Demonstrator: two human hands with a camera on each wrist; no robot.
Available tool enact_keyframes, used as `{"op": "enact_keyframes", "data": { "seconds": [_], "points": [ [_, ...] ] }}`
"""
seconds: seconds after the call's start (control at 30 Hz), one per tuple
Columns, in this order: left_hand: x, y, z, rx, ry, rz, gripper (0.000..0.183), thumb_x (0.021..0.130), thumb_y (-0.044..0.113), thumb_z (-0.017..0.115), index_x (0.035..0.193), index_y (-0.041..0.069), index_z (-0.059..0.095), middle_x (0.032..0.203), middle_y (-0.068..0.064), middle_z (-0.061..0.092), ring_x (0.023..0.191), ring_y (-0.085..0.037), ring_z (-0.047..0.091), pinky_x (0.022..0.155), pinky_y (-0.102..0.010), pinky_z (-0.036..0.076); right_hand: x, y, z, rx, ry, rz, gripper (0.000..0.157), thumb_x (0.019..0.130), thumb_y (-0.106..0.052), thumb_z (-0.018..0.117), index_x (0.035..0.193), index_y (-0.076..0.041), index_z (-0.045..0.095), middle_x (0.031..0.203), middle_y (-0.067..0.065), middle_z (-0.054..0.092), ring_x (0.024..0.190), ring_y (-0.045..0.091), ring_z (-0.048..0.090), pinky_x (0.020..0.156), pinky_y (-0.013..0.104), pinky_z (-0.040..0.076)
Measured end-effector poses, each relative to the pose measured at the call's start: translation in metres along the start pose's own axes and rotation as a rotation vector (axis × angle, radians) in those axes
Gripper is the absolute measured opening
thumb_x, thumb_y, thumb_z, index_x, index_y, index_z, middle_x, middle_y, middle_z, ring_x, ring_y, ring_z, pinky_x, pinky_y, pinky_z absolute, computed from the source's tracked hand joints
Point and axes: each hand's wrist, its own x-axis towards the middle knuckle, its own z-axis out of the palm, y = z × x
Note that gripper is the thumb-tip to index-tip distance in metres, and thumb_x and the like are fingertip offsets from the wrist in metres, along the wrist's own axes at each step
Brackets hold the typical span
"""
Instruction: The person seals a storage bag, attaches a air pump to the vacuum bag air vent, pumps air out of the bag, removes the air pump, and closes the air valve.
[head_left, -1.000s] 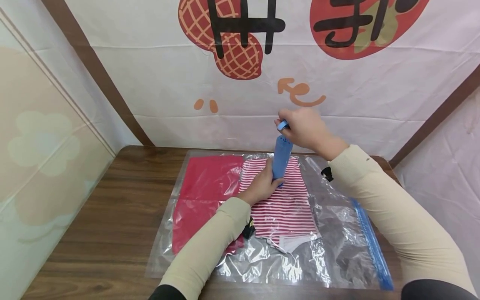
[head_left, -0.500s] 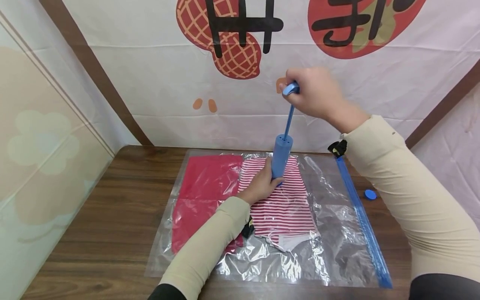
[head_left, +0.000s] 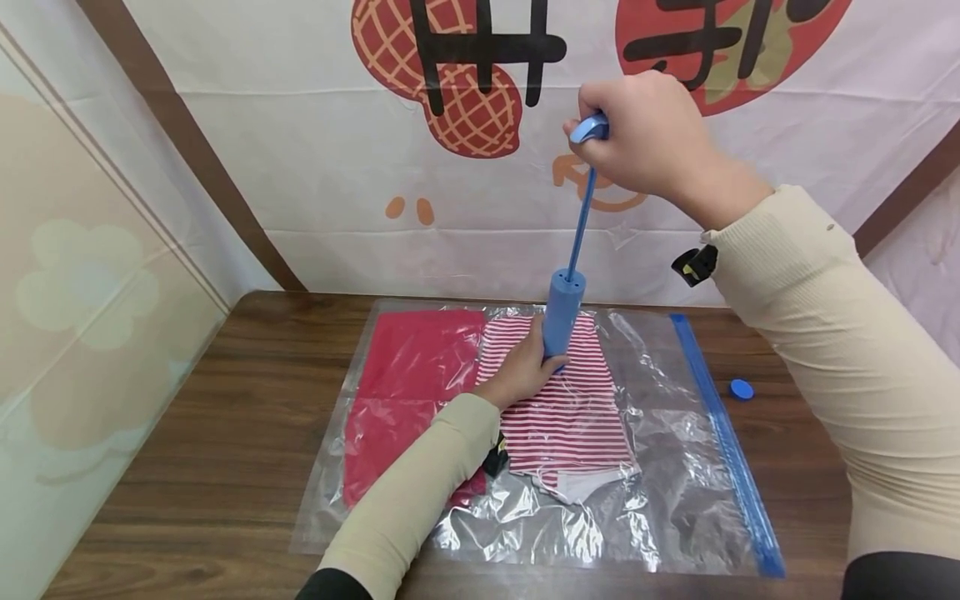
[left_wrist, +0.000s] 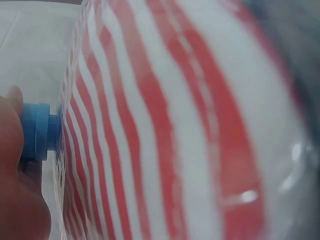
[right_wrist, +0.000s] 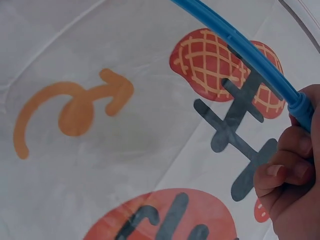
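Standing on the bag [head_left: 678, 433] over striped cloth [head_left: 566, 425], pump [head_left: 562, 312] leans slightly, rod [head_left: 581, 225] drawn out. Right hand [head_left: 648, 133] grips handle [head_left: 590, 128]; left hand [head_left: 525, 367] grasps pump low down. Step in hand seems pumping; next move likely calls for straight downstroke, pump steady. Cap [head_left: 741, 389] lies beyond bag.

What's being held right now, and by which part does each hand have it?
A blue pump: the left hand grips its barrel near the lower end, and the right hand holds the handle atop the rod.
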Motion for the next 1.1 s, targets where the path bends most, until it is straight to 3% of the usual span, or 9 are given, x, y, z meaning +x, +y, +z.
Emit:
{"op": "enact_keyframes", "data": {
  "seconds": [0.27,0.57,0.7,0.87,1.1],
  "points": [
    [0.000,-0.002,-0.002,-0.011,0.012,-0.004,0.073,0.104,0.024,0.061,0.156,0.011,0.012,0.151,-0.021,0.045,0.139,-0.036,0.048,0.114,-0.052,0.039,-0.002,-0.003,-0.004,-0.021,0.033,0.002,0.025,0.102,-0.021,0.055,0.089,-0.001,0.059,0.064,0.011,0.049,0.064,0.029,0.048,0.060,0.036,0.033],
    [-0.001,-0.002,-0.002,-0.021,0.003,-0.008,0.073,0.103,0.023,0.062,0.156,0.011,0.011,0.151,-0.021,0.045,0.139,-0.036,0.047,0.114,-0.052,0.038,-0.006,-0.005,0.005,0.000,0.022,-0.006,0.021,0.102,-0.020,0.056,0.096,0.000,0.061,0.075,0.015,0.061,0.069,0.030,0.056,0.066,0.037,0.044],
    [0.000,-0.002,-0.002,-0.020,0.001,-0.011,0.074,0.103,0.024,0.062,0.156,0.011,0.011,0.151,-0.021,0.044,0.140,-0.036,0.047,0.115,-0.051,0.038,-0.011,-0.004,0.010,0.026,0.047,-0.016,0.020,0.102,-0.019,0.057,0.095,0.000,0.060,0.075,0.014,0.062,0.067,0.029,0.055,0.064,0.036,0.043],
    [-0.001,-0.001,-0.001,-0.019,-0.004,-0.011,0.076,0.103,0.025,0.063,0.156,0.011,0.011,0.152,-0.021,0.043,0.141,-0.036,0.046,0.115,-0.052,0.036,-0.020,0.004,0.030,0.019,0.049,-0.066,0.014,0.099,-0.012,0.058,0.090,-0.001,0.058,0.067,0.012,0.054,0.060,0.028,0.050,0.057,0.036,0.038],
    [-0.002,-0.001,0.000,-0.005,-0.005,-0.003,0.076,0.103,0.028,0.061,0.157,0.012,0.010,0.152,-0.020,0.043,0.140,-0.035,0.046,0.115,-0.051,0.037,-0.034,0.006,0.064,0.012,-0.038,-0.131,0.012,0.096,-0.012,0.064,0.089,-0.002,0.061,0.069,0.010,0.062,0.059,0.026,0.057,0.054,0.038,0.049]
  ]
}}
